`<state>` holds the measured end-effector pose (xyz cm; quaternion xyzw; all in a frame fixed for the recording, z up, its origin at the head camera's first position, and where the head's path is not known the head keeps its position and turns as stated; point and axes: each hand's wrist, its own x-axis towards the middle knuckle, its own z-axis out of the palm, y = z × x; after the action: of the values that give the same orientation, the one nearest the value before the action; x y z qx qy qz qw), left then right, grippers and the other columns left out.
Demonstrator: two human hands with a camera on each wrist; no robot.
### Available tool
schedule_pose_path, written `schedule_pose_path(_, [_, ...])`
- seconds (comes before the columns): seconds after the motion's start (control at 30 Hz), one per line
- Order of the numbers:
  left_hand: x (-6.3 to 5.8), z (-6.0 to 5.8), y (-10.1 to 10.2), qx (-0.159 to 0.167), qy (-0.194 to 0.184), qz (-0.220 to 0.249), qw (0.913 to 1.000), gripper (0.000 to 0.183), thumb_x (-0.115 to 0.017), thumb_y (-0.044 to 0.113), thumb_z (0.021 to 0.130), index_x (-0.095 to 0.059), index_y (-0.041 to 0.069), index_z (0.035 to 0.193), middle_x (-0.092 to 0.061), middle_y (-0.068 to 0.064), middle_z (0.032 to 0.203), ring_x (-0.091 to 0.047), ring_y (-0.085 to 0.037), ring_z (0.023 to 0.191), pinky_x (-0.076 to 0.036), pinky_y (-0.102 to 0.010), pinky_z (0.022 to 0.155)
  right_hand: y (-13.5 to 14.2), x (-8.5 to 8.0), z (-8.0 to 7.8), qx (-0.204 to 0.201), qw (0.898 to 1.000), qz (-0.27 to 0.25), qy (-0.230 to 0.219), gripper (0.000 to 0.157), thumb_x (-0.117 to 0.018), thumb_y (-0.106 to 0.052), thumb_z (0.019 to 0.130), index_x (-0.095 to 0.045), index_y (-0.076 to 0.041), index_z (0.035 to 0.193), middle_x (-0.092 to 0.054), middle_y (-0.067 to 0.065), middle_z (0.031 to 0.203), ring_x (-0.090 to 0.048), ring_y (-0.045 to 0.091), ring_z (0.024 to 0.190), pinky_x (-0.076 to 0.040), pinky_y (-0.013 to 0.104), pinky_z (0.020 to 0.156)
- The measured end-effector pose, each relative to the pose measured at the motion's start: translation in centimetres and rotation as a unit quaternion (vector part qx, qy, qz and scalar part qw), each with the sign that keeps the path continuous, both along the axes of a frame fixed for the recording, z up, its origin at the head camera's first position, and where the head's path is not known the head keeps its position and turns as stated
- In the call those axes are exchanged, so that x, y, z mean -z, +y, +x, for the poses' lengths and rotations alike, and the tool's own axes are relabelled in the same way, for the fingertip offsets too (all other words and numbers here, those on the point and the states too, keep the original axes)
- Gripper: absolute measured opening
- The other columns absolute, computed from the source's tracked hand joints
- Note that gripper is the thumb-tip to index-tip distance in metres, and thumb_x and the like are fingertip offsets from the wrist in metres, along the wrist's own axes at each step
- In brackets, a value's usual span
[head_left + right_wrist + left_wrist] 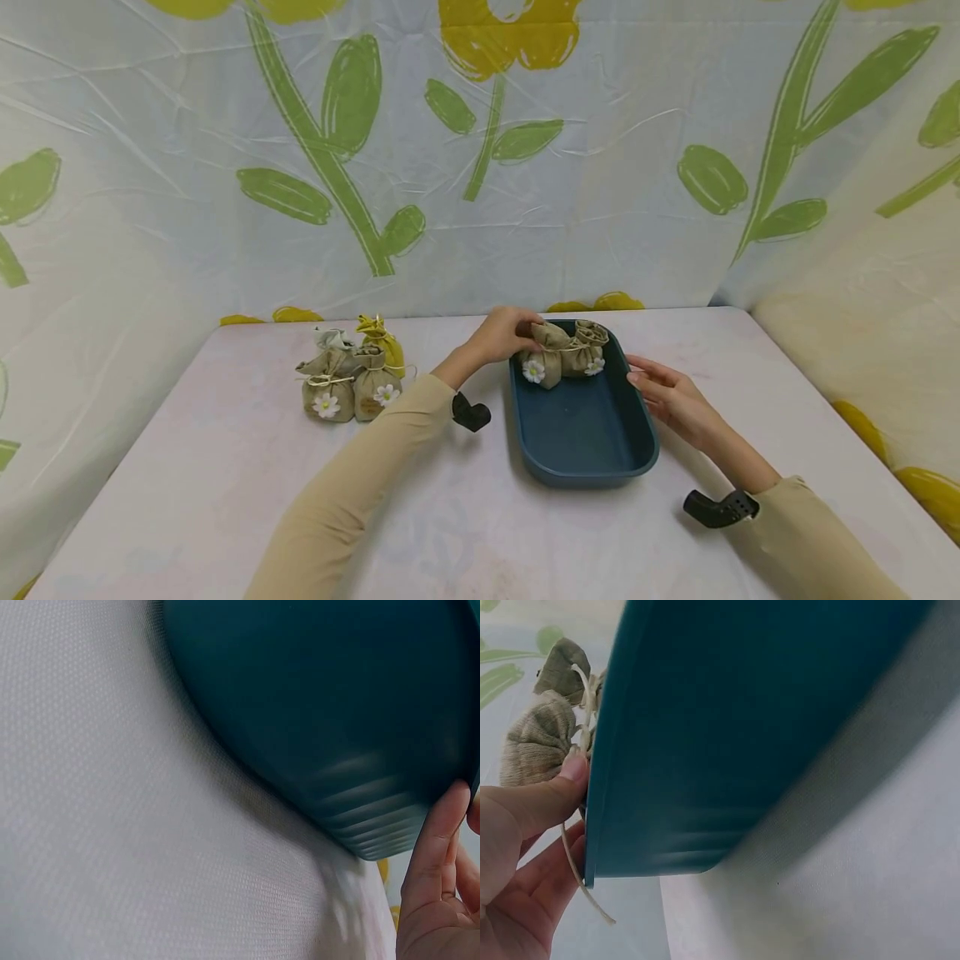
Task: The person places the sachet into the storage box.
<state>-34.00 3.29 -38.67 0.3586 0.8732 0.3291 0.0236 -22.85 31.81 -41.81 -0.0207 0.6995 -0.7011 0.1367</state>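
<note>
Head view: the left hand holds a tan drawstring pouch inside the blue tray, touching a second tan pouch; the right hand is at the opposite rim. Four more pouches cluster left on the worktop.

Left wrist view: thumb and fingers pinch the gathered neck; a loose cord end, hidden from the head camera, dangles below.

Right wrist view: nearly straight fingers touch the tray's outer wall by its rim.

The right grip touches the outside of a dark teal tub, which stands on a white table.
</note>
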Motion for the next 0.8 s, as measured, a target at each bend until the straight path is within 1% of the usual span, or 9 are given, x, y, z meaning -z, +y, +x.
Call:
schedule_pose_path(0.1, [-0.1,0.4,-0.2,-0.013,-0.022,0.030,0.9992,0.040,-0.073,0.013,0.084,-0.064,0.006,0.122,-0.071,-0.011,0.113,-0.068,-0.021,0.103,-0.054,-0.025,0.086,-0.1,0.1,0.0,0.000,1.000,-0.010,0.002,0.033,-0.052,-0.018,0.100,-0.051,-0.024,0.133,-0.061,-0.011,0.099,-0.061,0.000,0.089,-0.052,0.015,0.077])
schedule_pose_path(0.27, [-0.2,1.1,-0.7,-0.039,-0.044,0.074,0.9955,0.035,-0.072,0.011,0.086,-0.065,0.011,0.121,-0.070,-0.009,0.112,-0.067,-0.020,0.102,-0.054,-0.025,0.082,-0.1,0.0,0.1,0.001,1.000,-0.018,0.002,0.032,-0.053,-0.018,0.100,-0.052,-0.024,0.131,-0.061,-0.011,0.099,-0.061,0.000,0.089,-0.053,0.015,0.077])
schedule_pose_path(0.37, [-0.1,1.4,-1.0,-0.053,-0.043,0.090,0.9936,0.033,-0.071,0.012,0.087,-0.066,0.011,0.119,-0.071,-0.008,0.109,-0.068,-0.019,0.098,-0.054,-0.025,0.078,-0.2,-0.1,0.1,0.003,1.000,-0.018,0.002,0.031,-0.053,-0.018,0.100,-0.053,-0.025,0.130,-0.062,-0.011,0.099,-0.061,0.000,0.088,-0.052,0.015,0.077])
schedule_pose_path(0.57, [0.2,2.2,-1.5,-0.068,-0.045,0.108,0.9908,0.034,-0.072,0.014,0.086,-0.066,0.010,0.119,-0.071,-0.008,0.107,-0.068,-0.021,0.095,-0.054,-0.024,0.077,-0.3,0.1,0.3,0.002,1.000,-0.018,-0.003,0.029,-0.053,-0.018,0.100,-0.056,-0.027,0.127,-0.062,-0.012,0.099,-0.062,0.000,0.087,-0.053,0.015,0.077])
schedule_pose_path(0.67, [0.1,2.7,-1.9,-0.077,-0.047,0.127,0.9877,0.039,-0.073,0.015,0.086,-0.063,0.010,0.123,-0.071,-0.009,0.108,-0.069,-0.023,0.097,-0.055,-0.025,0.079,-0.2,0.1,0.3,0.000,1.000,-0.009,0.000,0.030,-0.053,-0.019,0.100,-0.054,-0.026,0.129,-0.061,-0.012,0.099,-0.062,0.000,0.088,-0.053,0.016,0.077])
schedule_pose_path(0.8, [-0.1,3.4,-2.6,-0.092,-0.047,0.161,0.9815,0.048,-0.074,0.016,0.085,-0.058,0.012,0.130,-0.070,-0.011,0.112,-0.068,-0.025,0.099,-0.056,-0.027,0.082,-0.2,0.1,0.1,0.001,1.000,-0.009,0.006,0.032,-0.053,-0.019,0.100,-0.052,-0.025,0.131,-0.061,-0.011,0.099,-0.062,0.001,0.088,-0.053,0.016,0.076])
